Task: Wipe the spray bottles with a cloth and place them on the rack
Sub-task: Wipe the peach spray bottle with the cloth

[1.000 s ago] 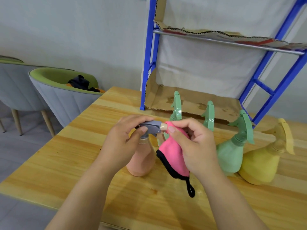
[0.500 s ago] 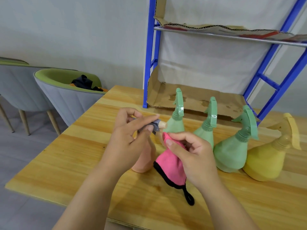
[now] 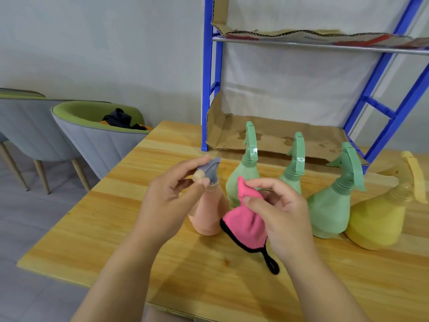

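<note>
Two hands meet over the tabletop [image 3: 144, 231]: the left hand [image 3: 167, 201] pinches the grey nozzle [image 3: 210, 170] of the standing peach bottle [image 3: 206, 217], and the right hand [image 3: 283, 217] grips the pink cloth [image 3: 246, 221] just beside it. Three green bottles [image 3: 329, 210] and a yellow bottle [image 3: 380, 219] stand between them and the blue rack [image 3: 210, 89].

glossy wooden table [image 3: 130, 217], matt plastic bottles [image 3: 329, 212]

No text, label, brand or number can be read. Red printing is seen on the cardboard sheet [image 3: 301, 34] on the blue rack [image 3: 206, 89], but it cannot be made out.
</note>
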The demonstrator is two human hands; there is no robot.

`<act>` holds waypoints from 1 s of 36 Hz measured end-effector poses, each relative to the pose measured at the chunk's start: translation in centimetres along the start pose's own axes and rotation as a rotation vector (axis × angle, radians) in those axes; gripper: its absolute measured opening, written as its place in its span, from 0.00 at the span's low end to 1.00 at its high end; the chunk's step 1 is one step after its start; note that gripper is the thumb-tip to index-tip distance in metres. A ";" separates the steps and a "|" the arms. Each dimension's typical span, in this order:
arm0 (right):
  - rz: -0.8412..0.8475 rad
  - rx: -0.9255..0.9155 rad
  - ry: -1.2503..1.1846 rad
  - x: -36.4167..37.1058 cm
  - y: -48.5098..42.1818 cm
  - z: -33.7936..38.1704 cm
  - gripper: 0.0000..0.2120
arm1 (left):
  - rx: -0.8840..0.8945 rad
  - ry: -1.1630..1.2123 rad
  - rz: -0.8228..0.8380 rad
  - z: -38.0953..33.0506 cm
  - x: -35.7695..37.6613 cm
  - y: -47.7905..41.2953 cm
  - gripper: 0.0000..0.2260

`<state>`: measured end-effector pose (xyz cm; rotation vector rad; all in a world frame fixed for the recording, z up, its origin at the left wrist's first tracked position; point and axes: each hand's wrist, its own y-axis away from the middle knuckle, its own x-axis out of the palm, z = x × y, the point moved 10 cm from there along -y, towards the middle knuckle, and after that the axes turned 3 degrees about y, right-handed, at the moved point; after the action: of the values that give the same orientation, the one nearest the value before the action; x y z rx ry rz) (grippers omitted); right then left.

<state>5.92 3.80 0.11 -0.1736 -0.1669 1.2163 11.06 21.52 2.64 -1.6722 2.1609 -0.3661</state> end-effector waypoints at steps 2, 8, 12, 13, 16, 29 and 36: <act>-0.011 -0.033 -0.006 0.4 -0.1 0.2 0.14 | -0.015 0.022 -0.023 0.2 -0.4 0.1 0.13; -0.074 -0.176 0.143 1.7 -0.6 1.1 0.16 | -0.001 -0.017 -0.096 0.1 -1.6 0.3 0.15; -0.101 -0.210 0.233 2.8 -1.4 1.1 0.13 | -0.023 -0.037 -0.114 0.0 -2.0 0.2 0.15; -0.096 -0.212 0.249 3.2 -1.5 0.9 0.12 | -0.024 -0.049 -0.114 0.0 -2.0 0.2 0.15; -0.104 -0.229 0.265 4.1 -1.4 0.4 0.11 | -0.030 -0.077 -0.109 -0.1 -2.1 0.1 0.15; -0.063 -0.562 0.299 5.5 0.7 3.2 0.07 | -0.056 -0.088 -0.009 0.0 -2.1 0.0 0.16; -0.062 -0.575 0.306 5.9 1.3 1.9 0.06 | -0.051 -0.112 -0.006 0.2 -2.3 -0.2 0.17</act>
<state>6.30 9.90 1.91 -0.8441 -0.2496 1.0401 11.82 23.74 2.84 -1.6844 2.1001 -0.2149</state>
